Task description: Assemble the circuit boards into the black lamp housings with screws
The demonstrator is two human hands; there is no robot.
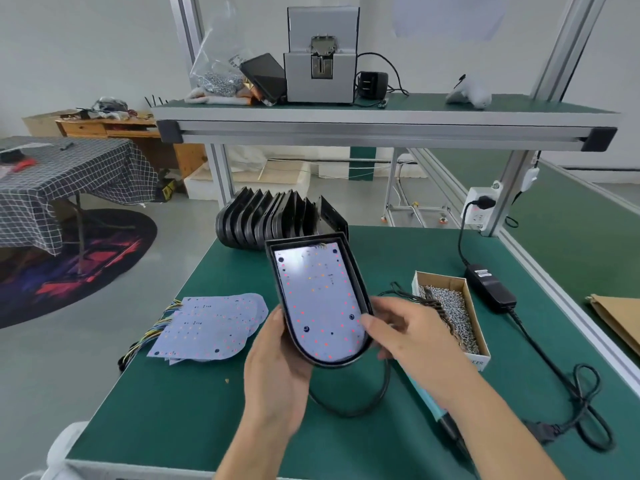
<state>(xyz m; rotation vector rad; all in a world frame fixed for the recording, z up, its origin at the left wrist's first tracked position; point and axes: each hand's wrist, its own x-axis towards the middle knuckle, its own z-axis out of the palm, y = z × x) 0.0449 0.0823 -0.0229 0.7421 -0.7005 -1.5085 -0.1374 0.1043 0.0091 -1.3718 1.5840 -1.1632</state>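
Housing (356, 271) and circuit board (317, 299) are up off the green table (180, 403), tilted toward the person, the white board lying inside the black shell with its rounded end nearest the body. The left hand (277, 372) cups the rounded end from below, fingers wrapped under the shell and the thumb up along its left edge, so it carries the weight. The right hand (401, 330) comes in from the right with its fingers curled around the right rim and the thumb tip resting on the board's lower right corner, pressing it down. I see no screws in the dark holes yet, so the board looks only loosely seated. That is the risk, to my eye: held at this slant with nothing fastening it, the board could slide toward the rounded end or tip out if the thumb lifts, and a shifted board would leave its holes out of line with the posts beneath. The box of screws (450, 310) sits just right of the hands, with a cable (349, 407) looping under them that could snag the housing when it is set down. Spare boards (211, 327) lie fanned at the left and empty housings (273, 220) stand in a row behind.
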